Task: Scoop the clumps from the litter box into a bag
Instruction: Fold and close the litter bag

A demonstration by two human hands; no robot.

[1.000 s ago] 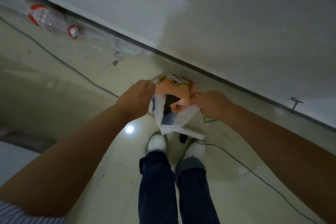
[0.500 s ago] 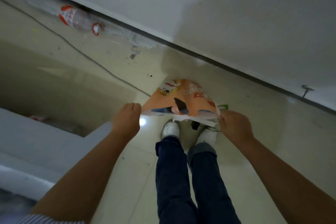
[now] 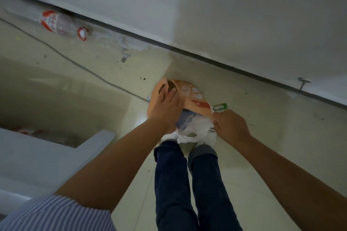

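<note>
at the far left a clear plastic bottle with a red label (image 3: pixel 58 25) is lying on the floor (image 3: pixel 262 155) against the wall's base, and a thin cable (image 3: pixel 75 63) is running past it toward the middle, both well apart from the work. lower left, a pale grey raised edge (image 3: pixel 56 153) is cutting across the view; whether it belongs to the litter box cannot be told, and no clumps or scoop are showing. in the middle, the left hand (image 3: pixel 165 107) is pressing down on the orange printed plastic bag (image 3: pixel 197 99), fingers spread over its top face, probably working the layers apart to find the mouth. the bag is hanging in front of the person, above their white shoes (image 3: pixel 206 138). the right hand (image 3: pixel 230 124) is pinching the bag's white edge, seemingly holding it taut so the other hand can open it. a small green tag-like object (image 3: pixel 220 107) is showing just beyond the right hand.
</note>
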